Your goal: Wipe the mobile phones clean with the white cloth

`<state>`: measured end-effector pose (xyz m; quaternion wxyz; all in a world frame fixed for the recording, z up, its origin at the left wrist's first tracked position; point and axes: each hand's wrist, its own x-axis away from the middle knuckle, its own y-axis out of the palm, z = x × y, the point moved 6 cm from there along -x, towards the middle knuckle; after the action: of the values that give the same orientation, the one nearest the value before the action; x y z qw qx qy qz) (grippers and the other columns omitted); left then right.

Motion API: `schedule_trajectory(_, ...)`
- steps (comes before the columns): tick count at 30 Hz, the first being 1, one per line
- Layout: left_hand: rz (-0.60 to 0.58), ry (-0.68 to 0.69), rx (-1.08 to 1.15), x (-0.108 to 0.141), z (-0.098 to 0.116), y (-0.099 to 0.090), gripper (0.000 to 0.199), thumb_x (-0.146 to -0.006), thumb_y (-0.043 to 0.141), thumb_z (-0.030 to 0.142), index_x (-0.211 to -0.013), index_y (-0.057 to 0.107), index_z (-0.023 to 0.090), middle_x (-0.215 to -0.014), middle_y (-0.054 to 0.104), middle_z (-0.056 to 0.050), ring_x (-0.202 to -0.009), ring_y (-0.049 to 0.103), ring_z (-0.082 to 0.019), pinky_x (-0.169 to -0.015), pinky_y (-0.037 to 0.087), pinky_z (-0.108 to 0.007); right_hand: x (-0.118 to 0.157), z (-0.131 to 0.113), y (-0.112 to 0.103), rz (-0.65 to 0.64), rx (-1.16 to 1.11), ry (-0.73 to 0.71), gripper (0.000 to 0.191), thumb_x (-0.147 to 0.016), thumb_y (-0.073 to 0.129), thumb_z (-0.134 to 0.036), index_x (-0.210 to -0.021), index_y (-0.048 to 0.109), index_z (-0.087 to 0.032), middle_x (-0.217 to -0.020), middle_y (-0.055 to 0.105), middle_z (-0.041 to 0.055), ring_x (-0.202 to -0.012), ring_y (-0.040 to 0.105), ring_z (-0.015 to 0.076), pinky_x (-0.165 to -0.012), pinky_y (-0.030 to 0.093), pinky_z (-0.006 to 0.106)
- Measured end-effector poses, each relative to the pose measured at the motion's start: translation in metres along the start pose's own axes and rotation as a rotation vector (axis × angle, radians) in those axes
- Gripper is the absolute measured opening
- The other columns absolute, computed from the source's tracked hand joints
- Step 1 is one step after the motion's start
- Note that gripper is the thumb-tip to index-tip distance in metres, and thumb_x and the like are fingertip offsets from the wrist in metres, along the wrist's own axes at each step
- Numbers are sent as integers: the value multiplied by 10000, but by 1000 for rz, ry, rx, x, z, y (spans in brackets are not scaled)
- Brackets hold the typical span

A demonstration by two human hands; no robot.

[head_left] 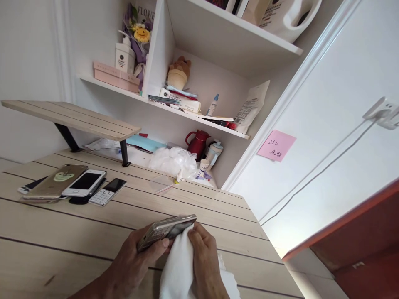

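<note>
A silvery keypad phone (pixel 166 228) is tilted above the table, with my left hand (pixel 137 253) closed around its lower end and the thumb over its front. My right hand (pixel 204 253) grips a white cloth (pixel 179 265), bunched up under the fingers. The cloth touches the phone's screen near its far end. Its loose part hangs down below my right hand and spreads out to the right. My left fingers behind the phone are mostly hidden.
Several phones lie at the left, among them a white keypad phone (pixel 107 192) and a gold phone (pixel 59 181). A small raised stand (pixel 71 118) is behind them. At the back are a plastic bag (pixel 173 160), a small bottle (pixel 178 176) and a red jug (pixel 198 143).
</note>
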<state>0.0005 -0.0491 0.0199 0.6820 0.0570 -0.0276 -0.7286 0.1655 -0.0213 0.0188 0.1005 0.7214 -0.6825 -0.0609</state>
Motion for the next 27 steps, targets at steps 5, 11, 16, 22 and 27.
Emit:
schedule_trajectory(5,-2,-9,-25,0,1,1,242,-843,716,350,-1022,809,217,-883,848,-18,-886,797,-251,-763,625,-238,2,-1,-3,22,8,-19,332,-839,632,-368,-1081,734,-165,-736,709,7,-577,541,130,-527,422,218)
schedule_trajectory(11,33,-30,3,1,7,-3,279,-839,733,415,-999,811,200,-886,847,-37,-873,799,-268,-818,627,-276,-2,8,2,-49,51,-11,208,-782,634,-282,-859,764,-139,-647,664,4,-588,538,130,-549,425,211)
schedule_trajectory(16,7,-66,-11,3,-3,1,220,-852,726,383,-961,799,206,-891,844,-26,-879,794,-270,-806,625,-281,-1,-2,-10,39,49,-41,408,-869,625,-403,-1196,711,-174,-756,711,9,-634,589,160,-584,467,242)
schedule_trajectory(22,38,29,-38,3,4,-3,237,-864,720,407,-964,789,203,-897,844,-31,-888,784,-253,-818,605,-253,1,6,3,-47,82,-23,263,-786,696,-343,-919,785,-135,-760,737,41,-662,619,171,-589,469,240)
schedule_trajectory(27,-25,-19,-28,2,3,1,218,-874,694,361,-970,790,191,-884,839,-36,-856,779,-259,-795,610,-280,0,2,-9,49,11,-13,490,-827,682,-446,-1227,696,-163,-757,734,20,-581,601,157,-563,485,253)
